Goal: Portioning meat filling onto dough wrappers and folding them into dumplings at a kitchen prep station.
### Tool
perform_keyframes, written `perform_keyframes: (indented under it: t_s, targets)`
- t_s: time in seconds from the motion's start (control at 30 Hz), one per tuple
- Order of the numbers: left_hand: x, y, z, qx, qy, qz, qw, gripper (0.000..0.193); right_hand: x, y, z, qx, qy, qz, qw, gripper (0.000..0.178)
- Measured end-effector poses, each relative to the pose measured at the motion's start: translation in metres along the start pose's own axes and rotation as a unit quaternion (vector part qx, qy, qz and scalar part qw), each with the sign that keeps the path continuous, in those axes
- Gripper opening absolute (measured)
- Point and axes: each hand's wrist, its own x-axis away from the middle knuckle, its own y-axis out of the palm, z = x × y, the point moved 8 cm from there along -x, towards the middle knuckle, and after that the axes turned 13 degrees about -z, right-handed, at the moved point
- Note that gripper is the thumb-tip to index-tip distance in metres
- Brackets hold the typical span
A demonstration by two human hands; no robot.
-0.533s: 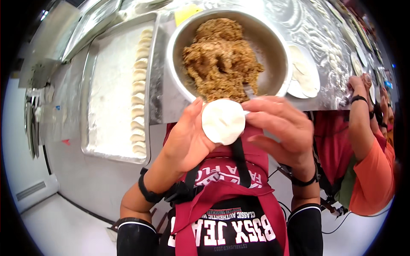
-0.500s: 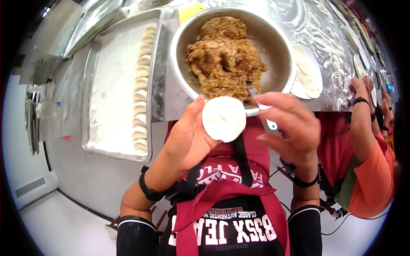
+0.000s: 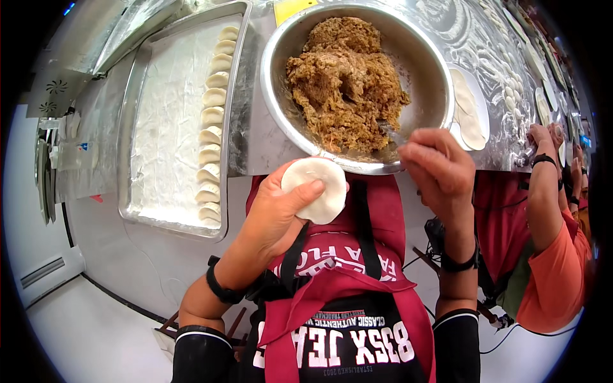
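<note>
A round white dough wrapper (image 3: 330, 199) rests across the fingers of my left hand (image 3: 271, 217), its thumb pressed on top. That hand is just in front of the large metal bowl (image 3: 437, 83). Brown minced filling (image 3: 345, 83) is heaped inside the bowl. Over the bowl's near right rim, my right hand (image 3: 442, 169) is closed round a thin metal utensil (image 3: 394, 135). The utensil's tip reaches into the filling; its shape is mostly hidden by the hand and the filling.
A metal tray (image 3: 126, 159) dusted with flour stands to the left, with a column of folded dumplings (image 3: 212, 116) along its right side. Right of the bowl, more wrappers (image 3: 469, 115) lie on a white plate (image 3: 482, 102). A co-worker's arm (image 3: 543, 185) is at far right.
My left hand has turned and shifted slightly left with the wrapper, its thumb now over it. My right hand has closed round the utensil; its fingers were looser before.
</note>
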Motion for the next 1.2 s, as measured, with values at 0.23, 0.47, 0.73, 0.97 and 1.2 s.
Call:
perform_keyframes:
  t_s: [0.23,0.47,0.73,0.97,1.2]
  targets:
    - [0.003,-0.005,-0.009,0.005,-0.017,0.003,1.000,0.032,-0.023,0.002,0.029,-0.005,0.041,-0.052,0.998,0.017]
    - [0.006,-0.022,-0.005,0.012,-0.002,0.039,0.999,0.028,-0.016,-0.010,0.027,-0.201,0.010,0.067,0.977,0.017]
    - [0.008,-0.038,-0.008,0.060,0.010,0.077,0.995,0.025,-0.027,0.017,0.032,-0.169,-0.021,0.017,0.985,0.015]
    - [0.005,-0.046,-0.009,0.049,0.016,0.096,0.994,0.025,-0.021,0.032,0.031,-0.192,0.016,-0.055,0.980,0.013]
    - [-0.002,-0.042,-0.009,0.099,0.011,0.104,0.990,0.030,-0.015,0.033,0.047,-0.274,0.046,-0.019,0.960,0.013]
